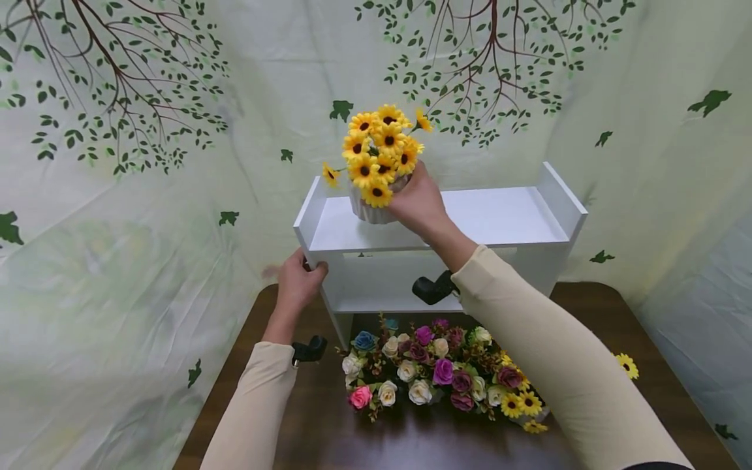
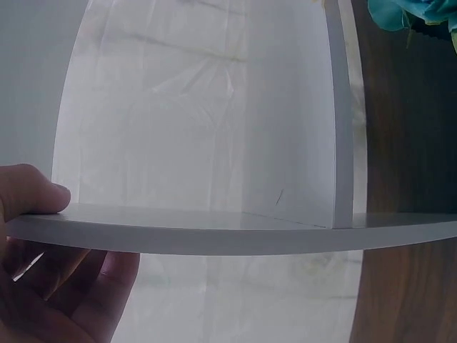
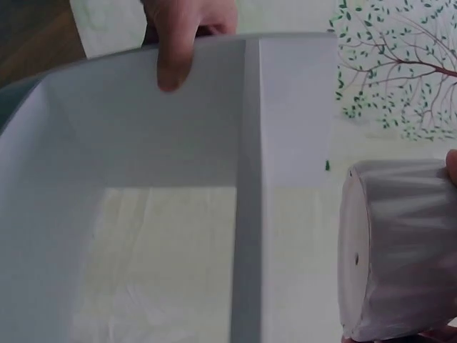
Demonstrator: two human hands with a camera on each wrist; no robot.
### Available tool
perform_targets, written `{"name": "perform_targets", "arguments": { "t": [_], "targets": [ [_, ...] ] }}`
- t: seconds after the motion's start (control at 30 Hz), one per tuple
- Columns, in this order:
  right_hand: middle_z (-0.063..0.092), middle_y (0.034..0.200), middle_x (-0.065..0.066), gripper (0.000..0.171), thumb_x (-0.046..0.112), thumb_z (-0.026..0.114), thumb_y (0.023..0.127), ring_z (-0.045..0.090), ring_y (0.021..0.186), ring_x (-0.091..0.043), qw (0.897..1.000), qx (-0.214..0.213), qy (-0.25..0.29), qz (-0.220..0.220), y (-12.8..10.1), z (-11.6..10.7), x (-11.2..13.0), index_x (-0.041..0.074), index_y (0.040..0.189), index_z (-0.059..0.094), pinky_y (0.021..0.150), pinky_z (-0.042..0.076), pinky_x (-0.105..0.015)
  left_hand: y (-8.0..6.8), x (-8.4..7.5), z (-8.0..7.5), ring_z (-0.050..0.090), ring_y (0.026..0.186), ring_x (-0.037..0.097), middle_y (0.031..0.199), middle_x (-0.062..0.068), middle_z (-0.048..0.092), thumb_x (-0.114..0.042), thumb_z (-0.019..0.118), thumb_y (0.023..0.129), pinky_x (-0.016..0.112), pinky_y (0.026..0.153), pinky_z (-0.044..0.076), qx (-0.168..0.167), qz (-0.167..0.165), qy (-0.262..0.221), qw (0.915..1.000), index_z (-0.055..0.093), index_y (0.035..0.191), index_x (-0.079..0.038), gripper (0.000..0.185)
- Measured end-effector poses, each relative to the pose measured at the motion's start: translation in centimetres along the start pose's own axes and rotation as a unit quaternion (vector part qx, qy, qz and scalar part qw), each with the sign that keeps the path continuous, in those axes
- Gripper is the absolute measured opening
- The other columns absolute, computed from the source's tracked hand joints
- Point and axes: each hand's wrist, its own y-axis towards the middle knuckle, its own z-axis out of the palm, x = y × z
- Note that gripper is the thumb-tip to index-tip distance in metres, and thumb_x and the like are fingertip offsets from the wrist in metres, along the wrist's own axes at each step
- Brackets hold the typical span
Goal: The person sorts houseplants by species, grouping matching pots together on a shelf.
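In the head view my right hand (image 1: pixel 420 201) holds a ribbed white pot (image 1: pixel 367 210) of yellow sunflowers (image 1: pixel 384 147) over the left part of the white shelf unit's top board (image 1: pixel 493 212). The right wrist view shows the base of the pot (image 3: pixel 407 246) facing the board, with a gap between them. My left hand (image 1: pixel 299 279) grips the unit's left side panel, just below the top board. Seen from the left wrist, the thumb (image 2: pixel 36 193) lies on one face of the panel (image 2: pixel 235 239), and the curled fingers (image 2: pixel 86 286) lie behind the other.
The shelf unit stands on a dark wooden table (image 1: pixel 317 424). Before it sits a row of artificial roses (image 1: pixel 420 391) in white, pink, purple and blue, with more small sunflowers (image 1: pixel 519 405) at its right end. Behind hangs a leaf-printed cloth (image 1: pixel 264 98).
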Motion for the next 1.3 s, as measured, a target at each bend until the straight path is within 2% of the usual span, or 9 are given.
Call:
{"name": "perform_targets", "arguments": {
  "t": [0.1, 0.27, 0.53, 0.8, 0.9, 1.03, 1.13, 1.3],
  "targets": [
    [0.047, 0.15, -0.005, 0.089, 0.029, 0.082, 0.075, 0.045, 0.136, -0.019, 1.0, 0.001, 0.011, 0.009, 0.2, 1.5, -0.1, 0.014, 0.148, 0.033, 0.113, 0.039, -0.041, 0.0, 0.0, 0.1, 0.065, 0.11, 0.037, 0.128, 0.023, 0.065, -0.013, 0.057, 0.089, 0.05, 0.087, 0.054, -0.002, -0.001, 0.002, 1.0, 0.059, 0.125, 0.0, 0.038],
    [0.05, 0.148, -0.007, 0.078, 0.024, 0.076, 0.078, 0.05, 0.13, -0.022, 1.0, 0.009, -0.013, 0.019, 0.5, 3.7, 0.0, 0.011, 0.146, 0.037, 0.108, 0.043, -0.041, -0.1, 0.0, 0.1, 0.065, 0.106, 0.035, 0.126, 0.022, 0.066, -0.014, 0.057, 0.09, 0.045, 0.083, 0.053, -0.004, -0.002, 0.007, 1.0, 0.06, 0.125, -0.001, 0.037],
    [0.048, 0.153, -0.008, 0.086, 0.024, 0.078, 0.076, 0.048, 0.138, -0.025, 0.999, 0.014, -0.023, 0.024, 1.0, 6.3, 0.2, 0.013, 0.151, 0.036, 0.112, 0.041, -0.042, -0.1, 0.0, -0.2, 0.063, 0.099, 0.031, 0.121, 0.022, 0.066, -0.015, 0.057, 0.091, 0.037, 0.078, 0.052, -0.003, -0.004, 0.011, 0.9999, 0.06, 0.124, -0.001, 0.037],
    [0.046, 0.154, -0.006, 0.088, 0.025, 0.077, 0.078, 0.046, 0.14, -0.025, 0.999, 0.011, -0.004, 0.043, 1.7, 7.1, -0.1, 0.017, 0.154, 0.032, 0.113, 0.04, -0.042, 0.0, 0.1, 0.0, 0.064, 0.099, 0.031, 0.12, 0.022, 0.067, -0.016, 0.058, 0.091, 0.036, 0.077, 0.052, 0.002, -0.004, 0.015, 0.9999, 0.06, 0.125, -0.001, 0.037],
    [0.046, 0.155, -0.005, 0.085, 0.018, 0.074, 0.08, 0.045, 0.14, -0.025, 0.999, 0.013, 0.006, 0.043, 1.8, 7.3, -0.2, 0.017, 0.154, 0.032, 0.112, 0.04, -0.043, 0.0, 0.0, -0.1, 0.064, 0.097, 0.031, 0.119, 0.021, 0.067, -0.016, 0.058, 0.09, 0.034, 0.075, 0.051, 0.002, -0.006, 0.016, 0.9999, 0.06, 0.124, -0.001, 0.037],
    [0.043, 0.157, -0.004, 0.085, 0.022, 0.076, 0.08, 0.043, 0.142, -0.024, 0.999, 0.012, -0.006, 0.043, 2.0, 7.8, -0.4, 0.018, 0.154, 0.033, 0.113, 0.039, -0.041, 0.0, 0.1, -0.3, 0.064, 0.094, 0.031, 0.115, 0.022, 0.068, -0.016, 0.058, 0.089, 0.032, 0.073, 0.05, -0.005, -0.005, 0.025, 0.9997, 0.06, 0.121, -0.001, 0.036],
    [0.04, 0.159, -0.003, 0.09, 0.032, 0.079, 0.08, 0.041, 0.145, -0.024, 0.999, 0.013, -0.014, 0.042, 2.2, 8.1, -0.5, 0.02, 0.155, 0.031, 0.116, 0.037, -0.041, 0.0, 0.2, -0.3, 0.064, 0.091, 0.031, 0.11, 0.024, 0.069, -0.015, 0.059, 0.087, 0.03, 0.07, 0.049, -0.015, 0.0, 0.035, 0.9993, 0.062, 0.117, 0.001, 0.034],
    [0.038, 0.16, -0.005, 0.091, 0.035, 0.078, 0.081, 0.039, 0.146, -0.026, 0.999, 0.011, -0.017, 0.03, 2.4, 8.4, -0.6, 0.02, 0.156, 0.028, 0.117, 0.036, -0.042, 0.1, 0.0, -0.1, 0.065, 0.09, 0.032, 0.108, 0.025, 0.07, -0.013, 0.061, 0.086, 0.031, 0.07, 0.049, -0.022, 0.002, 0.045, 0.9987, 0.063, 0.114, 0.002, 0.032]
  ]
}}
